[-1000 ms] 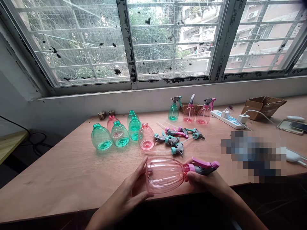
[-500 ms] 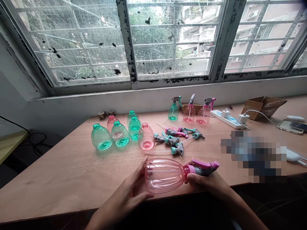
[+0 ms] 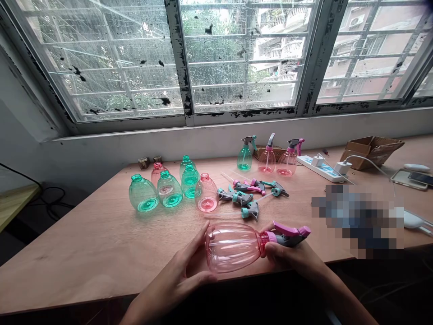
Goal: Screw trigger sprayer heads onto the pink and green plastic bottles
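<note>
Clear pink ribbed plastic bottle (image 3: 233, 248) held on its side over the near edge of the bench (image 3: 101, 253), base toward the left hand, neck toward the right. Left hand (image 3: 184, 266) curved around the base, thumb and fingers at opposite edges. Right hand (image 3: 287, 255) pinching the neck/collar area, thumb in front, other fingers mostly hidden. Pink-and-grey plastic trigger spray head (image 3: 289, 232) seated on the neck, trigger facing up; can't tell how tight the thread is.

Just beyond: loose grey spray heads with teal or pink parts (image 3: 250, 211), lying in a heap. Left of those, four clear green plastic bottles (image 3: 144, 194) and two open-necked pink bottles (image 3: 206, 194), upright. Toward the window: three upright bottles with heads on, one green (image 3: 244, 158), two pink (image 3: 287, 163). White power strip (image 3: 321, 169) right of them.
</note>
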`<action>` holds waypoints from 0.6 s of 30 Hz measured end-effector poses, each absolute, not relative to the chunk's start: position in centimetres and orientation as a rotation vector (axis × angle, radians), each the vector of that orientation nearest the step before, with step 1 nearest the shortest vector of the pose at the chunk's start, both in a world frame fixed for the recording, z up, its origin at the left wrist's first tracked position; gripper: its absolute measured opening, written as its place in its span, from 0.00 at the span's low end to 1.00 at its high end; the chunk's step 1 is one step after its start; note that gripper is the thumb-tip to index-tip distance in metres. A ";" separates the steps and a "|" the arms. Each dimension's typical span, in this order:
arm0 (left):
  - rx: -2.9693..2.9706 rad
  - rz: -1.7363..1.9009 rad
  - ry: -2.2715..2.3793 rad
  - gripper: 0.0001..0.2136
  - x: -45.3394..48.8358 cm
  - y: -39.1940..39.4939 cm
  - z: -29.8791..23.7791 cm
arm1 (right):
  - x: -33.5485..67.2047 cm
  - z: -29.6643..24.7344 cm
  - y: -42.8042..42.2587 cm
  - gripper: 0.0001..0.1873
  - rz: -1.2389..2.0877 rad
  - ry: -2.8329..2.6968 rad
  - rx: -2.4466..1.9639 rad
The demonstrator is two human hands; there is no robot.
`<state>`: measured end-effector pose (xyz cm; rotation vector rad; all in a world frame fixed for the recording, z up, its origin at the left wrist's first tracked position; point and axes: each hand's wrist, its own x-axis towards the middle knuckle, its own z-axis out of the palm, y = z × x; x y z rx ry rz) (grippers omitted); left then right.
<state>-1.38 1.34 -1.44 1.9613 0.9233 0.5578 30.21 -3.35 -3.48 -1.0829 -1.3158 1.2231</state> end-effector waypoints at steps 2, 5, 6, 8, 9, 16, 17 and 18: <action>1.976 0.559 0.893 0.39 -1.4 1.4 -1.5 | 30.3 -3.5 -3.3 0.18 1.204 -1.337 -1.092; 2.005 0.551 0.880 0.39 -1.4 1.5 -1.4 | 30.4 -3.7 -3.2 0.17 1.196 -1.364 -1.082; 2.008 0.544 0.881 0.39 -1.4 1.5 -1.4 | 30.4 -3.8 -3.1 0.17 1.196 -1.364 -1.077; 2.004 0.536 0.864 0.41 -1.3 1.5 -1.3 | 30.4 -4.0 -3.1 0.16 1.194 -1.367 -1.078; 2.000 0.536 0.848 0.44 -1.3 1.5 -1.4 | 30.5 -4.1 -3.1 0.16 1.193 -1.372 -1.084; 2.050 0.543 0.891 0.39 -1.4 1.4 -1.8 | 30.4 -4.2 -3.2 0.18 1.181 -1.362 -1.146; 2.058 0.542 0.894 0.39 -1.4 1.3 -1.7 | 30.4 -4.1 -3.2 0.18 1.176 -1.367 -1.154; 2.062 0.543 0.898 0.40 -1.4 1.2 -1.6 | 30.4 -4.1 -3.2 0.18 1.174 -1.374 -1.161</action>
